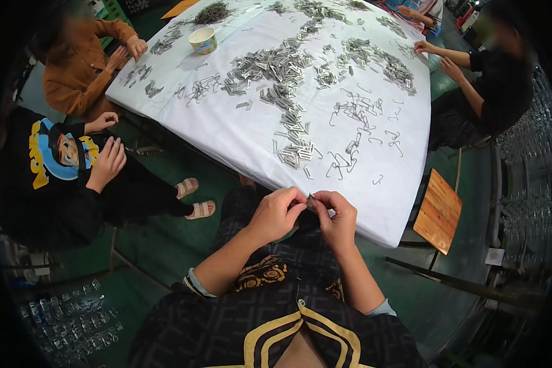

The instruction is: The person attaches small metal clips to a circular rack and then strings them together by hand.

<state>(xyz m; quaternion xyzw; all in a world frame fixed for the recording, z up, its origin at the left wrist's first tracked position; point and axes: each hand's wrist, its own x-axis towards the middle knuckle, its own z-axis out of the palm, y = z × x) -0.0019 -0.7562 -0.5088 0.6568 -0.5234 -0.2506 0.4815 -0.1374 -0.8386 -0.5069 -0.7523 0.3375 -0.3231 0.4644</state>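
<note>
At the near edge of the table, my left hand [278, 214] and my right hand [336, 218] meet in a fingertip pinch. Between them shows a small metal piece [311, 199], mostly hidden by the fingers, so its full shape cannot be made out. Both hands are closed on it. Just beyond them, a trail of short flat silver metal clips [295, 154] runs up to a larger heap [270, 66]. Bent wire hooks [342, 163] lie scattered to the right of that trail, with a looser group of hooks [357, 107] farther back.
The table has a white cover [214, 147]. A paper tub [202, 41] stands near the far left, by a dark wire pile [212, 13]. Co-workers sit on the left [83, 67] and right [503, 86]. A wooden stool [438, 211] stands at the right.
</note>
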